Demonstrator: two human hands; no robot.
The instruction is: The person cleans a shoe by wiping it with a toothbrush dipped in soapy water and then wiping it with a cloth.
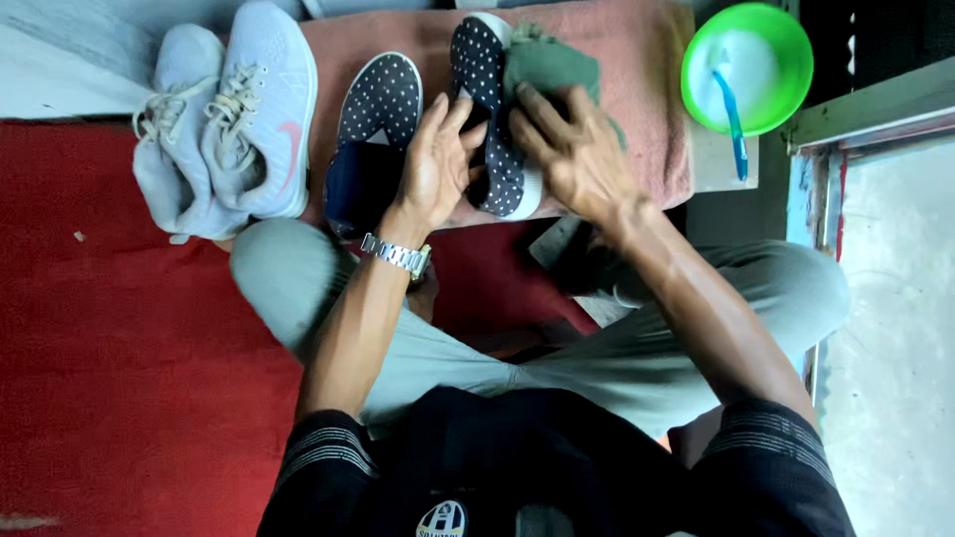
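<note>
Right hand [577, 149] is covering much of the green cloth [552, 65] and the dotted shoe's [492, 109] side. Left hand [438, 159] is hiding that shoe's opening. Top edge of the frame is cutting off the pale sneakers [224, 129] and pink towel [637, 89]. Blue brush's [731, 114] head is too blurred to tell.
</note>
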